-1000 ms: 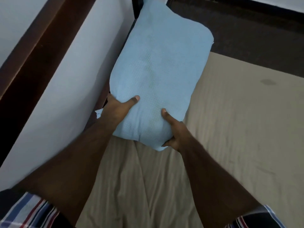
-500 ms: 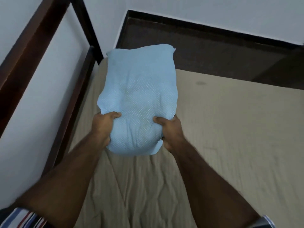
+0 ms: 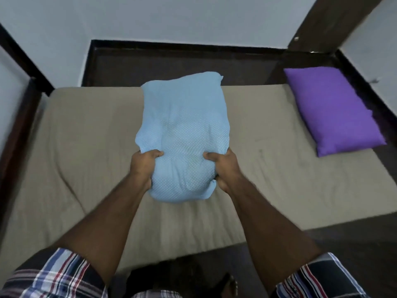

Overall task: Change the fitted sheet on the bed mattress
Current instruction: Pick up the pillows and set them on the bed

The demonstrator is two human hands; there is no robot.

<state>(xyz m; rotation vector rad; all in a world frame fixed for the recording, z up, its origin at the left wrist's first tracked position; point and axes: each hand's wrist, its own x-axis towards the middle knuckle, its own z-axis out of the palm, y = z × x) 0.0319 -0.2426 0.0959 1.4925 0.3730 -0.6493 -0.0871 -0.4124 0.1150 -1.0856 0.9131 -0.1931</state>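
A light blue dotted pillow (image 3: 184, 125) is held up over the middle of the bed. My left hand (image 3: 142, 166) grips its near left corner and my right hand (image 3: 225, 168) grips its near right corner, fingers dug into the fabric. Under it lies the mattress with a wrinkled beige fitted sheet (image 3: 81, 151), which covers the whole top. The pillow hides part of the sheet's far edge.
A purple pillow (image 3: 335, 112) lies at the right end of the mattress. The dark wooden bed frame (image 3: 171, 65) runs along the far side, with a headboard post (image 3: 335, 22) at the upper right. Pale walls stand behind. Dark floor shows at the near edge.
Both hands have carried the blue pillow from the left end by the wall to over the bed's middle. My view has swung right, and the purple pillow has come into sight.
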